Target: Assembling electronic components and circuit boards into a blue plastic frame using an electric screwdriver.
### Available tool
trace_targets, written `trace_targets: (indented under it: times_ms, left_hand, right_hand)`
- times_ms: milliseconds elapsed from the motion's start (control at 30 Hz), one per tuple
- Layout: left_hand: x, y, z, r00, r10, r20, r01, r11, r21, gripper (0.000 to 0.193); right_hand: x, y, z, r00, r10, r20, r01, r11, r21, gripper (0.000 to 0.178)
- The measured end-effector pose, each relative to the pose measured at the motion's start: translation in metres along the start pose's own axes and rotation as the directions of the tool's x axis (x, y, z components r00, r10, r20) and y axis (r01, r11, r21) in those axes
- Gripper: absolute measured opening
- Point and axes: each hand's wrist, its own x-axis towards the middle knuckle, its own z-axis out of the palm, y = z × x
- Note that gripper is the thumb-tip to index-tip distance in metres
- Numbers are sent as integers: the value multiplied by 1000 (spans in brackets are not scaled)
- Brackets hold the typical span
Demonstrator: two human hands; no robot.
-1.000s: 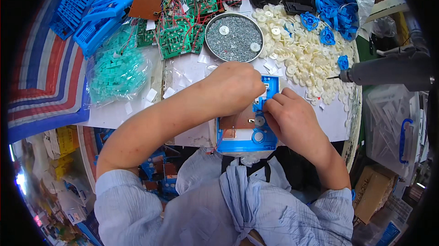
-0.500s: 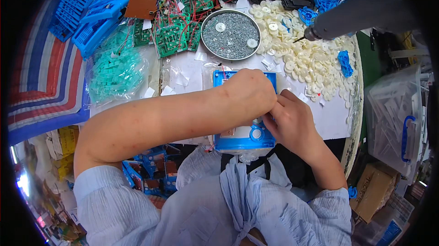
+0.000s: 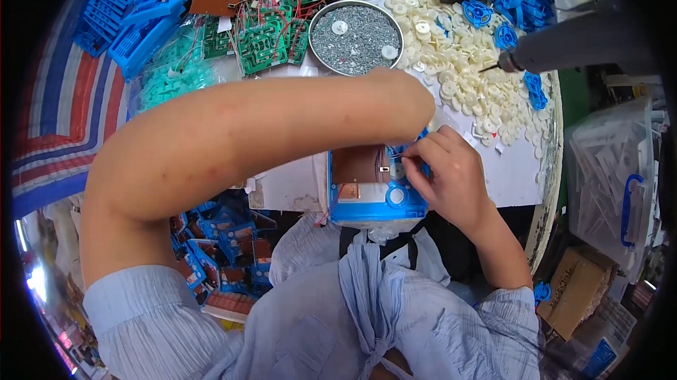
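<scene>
Left hand [image 3: 407, 100] and right hand [image 3: 455, 174] over a blue casing [image 3: 367, 213].
The right fingers [image 3: 428, 146] bend in beside thin wires [image 3: 396, 155]; whether they grip cannot be told; the left fingers are hidden. The casing lies beneath the right fingers, its brown board [image 3: 355, 166] left of them; a round tray [image 3: 311, 40] of metal bits [image 3: 360, 43] stands beyond.

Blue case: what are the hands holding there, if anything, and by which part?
Cannot be told: the right hand is at thin wires, any grip unclear; the left hand hides its own fingers.
</scene>
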Motion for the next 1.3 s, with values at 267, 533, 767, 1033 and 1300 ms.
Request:
trace_targets:
  times_ms: [267, 533, 767, 1033, 1300]
  left_hand:
    - [7, 3, -19, 990, -85, 113, 84, 996, 13, 24]
    - [2, -10, -6, 999, 48, 24, -48, 999, 1, 19]
    - [-9, -11, -5, 1000, 20, -13, -20, 1000, -7, 19]
    - [-11, -13, 1, 999, 34, -38, -34, 999, 9, 18]
    - [-19, -13, -8, 994, 105, 30, -108, 990, 86, 15]
  right_hand:
    - [8, 2, 16, 986, -68, -152, 67, 998, -13, 12]
    - [13, 11, 31, 980, 3, -198, 4, 999, 39, 14]
    - [12, 17, 22, 998, -55, -39, 54, 998, -36, 16]
    - [10, 1, -1, 976, -152, 157, 175, 973, -151, 26]
    - [7, 7, 1, 979, -169, 114, 182, 977, -114, 35]
